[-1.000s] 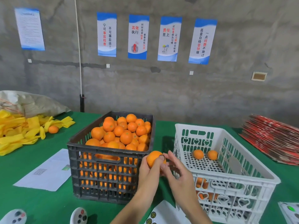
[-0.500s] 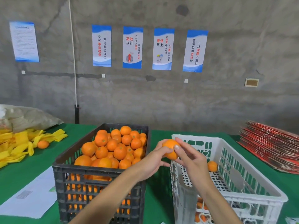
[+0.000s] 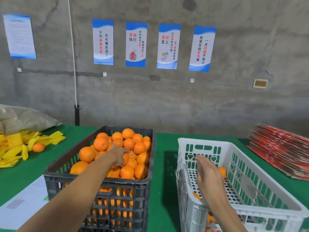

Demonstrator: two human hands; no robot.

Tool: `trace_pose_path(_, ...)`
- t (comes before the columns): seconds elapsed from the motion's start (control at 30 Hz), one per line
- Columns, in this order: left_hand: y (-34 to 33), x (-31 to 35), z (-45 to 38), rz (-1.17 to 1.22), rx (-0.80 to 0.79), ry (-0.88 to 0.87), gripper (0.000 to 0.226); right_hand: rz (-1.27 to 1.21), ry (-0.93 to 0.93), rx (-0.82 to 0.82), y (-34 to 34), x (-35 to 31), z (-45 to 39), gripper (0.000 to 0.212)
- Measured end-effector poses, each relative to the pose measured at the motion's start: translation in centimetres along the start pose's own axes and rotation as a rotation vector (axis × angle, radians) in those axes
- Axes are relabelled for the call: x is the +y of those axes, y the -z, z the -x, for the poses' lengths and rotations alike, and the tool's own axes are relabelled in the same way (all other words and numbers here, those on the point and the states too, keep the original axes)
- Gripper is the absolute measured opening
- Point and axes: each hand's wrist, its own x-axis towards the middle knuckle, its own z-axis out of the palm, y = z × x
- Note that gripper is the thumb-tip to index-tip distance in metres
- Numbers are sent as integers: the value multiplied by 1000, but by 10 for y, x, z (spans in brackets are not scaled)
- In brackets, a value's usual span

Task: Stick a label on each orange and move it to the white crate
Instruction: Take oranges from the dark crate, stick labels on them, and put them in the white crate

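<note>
A black crate (image 3: 100,181) heaped with oranges (image 3: 100,143) stands left of centre. My left hand (image 3: 119,155) reaches into it and lies on the pile, its fingers laid over one orange (image 3: 126,159). To the right stands the white crate (image 3: 205,143). My right hand (image 3: 206,173) hovers over it, fingers straight and holding nothing. One orange (image 3: 223,171) shows on the crate floor just behind that hand, and a sliver of another orange (image 3: 196,196) shows beside my wrist. I see no label in view.
Yellow bags (image 3: 15,144) and a loose orange (image 3: 38,147) lie on the green table (image 3: 165,173) at the left, before a grey sack (image 3: 25,118). A white sheet of paper (image 3: 25,203) lies at the front left. A red stack (image 3: 282,151) sits at the right.
Both hands held one orange at the white crate's near corner. Now my right hand is empty over the white crate and my left hand has moved into the black crate.
</note>
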Motion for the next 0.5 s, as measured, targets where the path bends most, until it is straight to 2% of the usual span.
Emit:
trace_pose_path(0.1,4,6,-1,-180,95,25,80,1,20,-2,0,1,3,39)
trace_pose_path(0.2,7,10,2,-160,171,63,75,-39,51,25,3,3,4,36)
trace_pose_path(0.3,13,13,19,34,305,-1,80,-86,115,58,8,-4,9,35)
trace_pose_path(0.5,11,30,102,650,669,-264,84,-228,363,78,25,-34,40,39)
